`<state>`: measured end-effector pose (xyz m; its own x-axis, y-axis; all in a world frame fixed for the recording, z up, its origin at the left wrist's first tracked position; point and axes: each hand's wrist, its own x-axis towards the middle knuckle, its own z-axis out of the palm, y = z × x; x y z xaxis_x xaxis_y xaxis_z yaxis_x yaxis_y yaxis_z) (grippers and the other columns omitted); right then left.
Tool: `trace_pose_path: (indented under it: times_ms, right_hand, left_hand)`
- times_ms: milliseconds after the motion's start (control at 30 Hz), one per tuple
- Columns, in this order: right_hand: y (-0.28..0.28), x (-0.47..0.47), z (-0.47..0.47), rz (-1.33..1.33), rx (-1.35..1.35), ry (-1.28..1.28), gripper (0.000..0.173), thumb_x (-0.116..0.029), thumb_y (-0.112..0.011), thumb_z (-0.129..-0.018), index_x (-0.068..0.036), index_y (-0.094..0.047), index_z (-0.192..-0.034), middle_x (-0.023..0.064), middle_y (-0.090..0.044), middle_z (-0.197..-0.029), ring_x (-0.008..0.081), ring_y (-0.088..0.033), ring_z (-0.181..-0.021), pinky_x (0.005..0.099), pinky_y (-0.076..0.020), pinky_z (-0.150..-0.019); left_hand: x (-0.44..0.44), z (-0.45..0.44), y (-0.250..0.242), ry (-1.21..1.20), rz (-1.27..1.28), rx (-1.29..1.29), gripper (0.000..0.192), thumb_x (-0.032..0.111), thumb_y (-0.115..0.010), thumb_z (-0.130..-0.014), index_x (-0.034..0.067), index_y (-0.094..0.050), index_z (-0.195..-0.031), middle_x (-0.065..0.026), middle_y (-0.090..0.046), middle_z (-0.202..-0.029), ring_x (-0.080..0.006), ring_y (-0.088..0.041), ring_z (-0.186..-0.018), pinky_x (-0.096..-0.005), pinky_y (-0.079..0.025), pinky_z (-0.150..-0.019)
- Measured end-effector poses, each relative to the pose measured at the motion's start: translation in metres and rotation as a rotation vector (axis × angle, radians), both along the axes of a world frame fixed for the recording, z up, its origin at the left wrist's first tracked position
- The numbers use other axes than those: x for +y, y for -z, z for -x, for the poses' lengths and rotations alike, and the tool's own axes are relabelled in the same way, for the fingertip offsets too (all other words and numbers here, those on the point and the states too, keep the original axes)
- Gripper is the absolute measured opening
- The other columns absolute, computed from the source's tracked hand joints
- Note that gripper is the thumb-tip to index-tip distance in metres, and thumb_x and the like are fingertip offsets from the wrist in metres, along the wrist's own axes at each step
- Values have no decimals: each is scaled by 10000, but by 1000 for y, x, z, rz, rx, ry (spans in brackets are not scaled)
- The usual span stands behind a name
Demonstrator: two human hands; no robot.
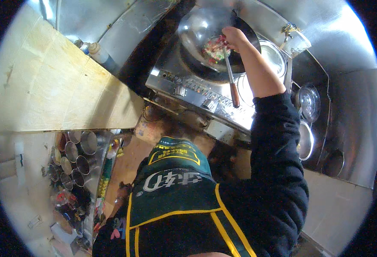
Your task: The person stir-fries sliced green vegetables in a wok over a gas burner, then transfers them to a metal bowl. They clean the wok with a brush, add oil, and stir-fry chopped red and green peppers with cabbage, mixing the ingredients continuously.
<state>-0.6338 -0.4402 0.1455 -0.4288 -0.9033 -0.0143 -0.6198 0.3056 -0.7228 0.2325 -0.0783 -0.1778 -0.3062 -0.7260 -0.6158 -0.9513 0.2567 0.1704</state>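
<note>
My right hand point(235, 38) is over a large metal wok point(196, 30) on the stove, with its fingers curled above the food. Whether the fingers hold anything is hidden. Red and pale chopped food point(215, 51) lies in the bottom of the wok. A long-handled cooking utensil point(235, 96) leans out over the wok's near rim, its wooden grip towards me and its head hidden in the food. Low at my left side, my left hand point(123, 191) appears small and dark beside the apron point(175, 199); its fingers are unclear.
The stove's steel front point(178, 91) carries control knobs. Right of the wok stand a metal basin point(273, 59), a strainer point(309, 102) and a bowl point(305, 141). A bottle point(98, 53) stands at the upper left by the tiled wall point(63, 74). Several round containers point(71, 151) fill a counter at left.
</note>
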Motion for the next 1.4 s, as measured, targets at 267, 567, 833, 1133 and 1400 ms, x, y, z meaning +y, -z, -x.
trace_pose_path:
  times_ms: [267,567,833,1133,1400]
  right_hand:
    - [0,-36,33,-253,816,-327,267,-144,-564,-852,-21,-684,-1057,152,-718,-968,298,-708,-813,420,-571,-687]
    - [-12,-24,5,-71,366,57,314,-152,-577,-814,-92,-724,-1085,150,-718,-1038,290,-687,-964,378,-518,-872]
    - [-25,-7,-23,-94,367,101,314,-324,-625,-838,-101,-731,-1033,161,-713,-982,310,-679,-936,392,-520,-846]
    - [12,52,-23,-149,248,72,479,-212,-670,-822,-19,-585,-1251,219,-678,-1031,354,-659,-957,414,-515,-860]
    - [89,171,-83,-267,143,244,671,-70,-607,-840,-48,-365,-1466,257,-634,-1002,365,-648,-928,429,-527,-797]
  left_hand:
    - [-53,61,6,-480,-197,-100,354,431,-616,-865,112,-717,-981,-191,-700,-887,-359,-682,-852,-478,-519,-661]
    - [-198,117,53,-244,-178,50,316,360,-645,-854,107,-710,-1031,-160,-703,-983,-347,-673,-933,-460,-532,-723]
    - [-276,155,56,147,-125,74,316,304,-643,-859,113,-692,-1106,-131,-686,-1117,-336,-653,-1039,-452,-548,-786]
    - [-295,182,65,282,-127,-52,318,317,-596,-877,115,-694,-1102,-167,-701,-1014,-333,-671,-979,-454,-544,-824]
    - [-300,212,84,237,-176,-93,377,293,-586,-886,85,-631,-1198,-206,-651,-1167,-350,-653,-1043,-433,-520,-910]
